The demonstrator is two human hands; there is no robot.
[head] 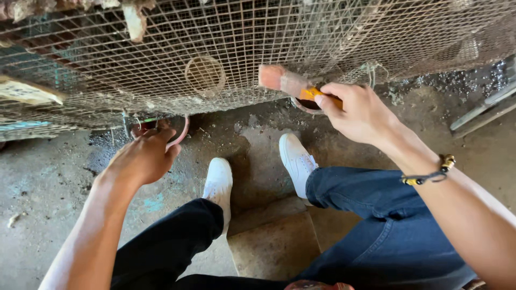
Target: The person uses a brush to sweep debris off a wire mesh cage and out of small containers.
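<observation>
- At the bottom of the frame: 2 legs in dark jeans (387, 231), knees toward the camera, and a raised concrete step (274, 241) between them.
- Mid frame: 2 white shoes (219, 182) planted on the dirty concrete floor (43, 182), toes toward the cage.
- Right forearm runs in from the lower right, with a beaded cord bracelet (432, 173) at the wrist.
- Right hand (357, 115), center right: fingers closed around the yellow handle of a brush (287, 83). Handle is mostly hidden in the grip. Bristle head is pale pink and grimy, sticks out left of the hand, and is against the wire mesh or just in front of it; contact can't be confirmed.
- Left hand (142, 158), center left: fingers curled at the lower edge of the mesh, over a thin pink curved piece (183, 134). Whether it's clamped on the piece or only touching, can't tell; fingertips are hidden.
- Hands are well apart, 1 on each side of the shoes.
- Upper half of the frame: wire mesh cage (252, 37), small square grid, caked with dust and debris.
- Behind the mesh, top center: a round, dull ring shape (205, 74), left of the brush head.
- Far right edge: grey metal bars (484, 110) lying on the floor.
</observation>
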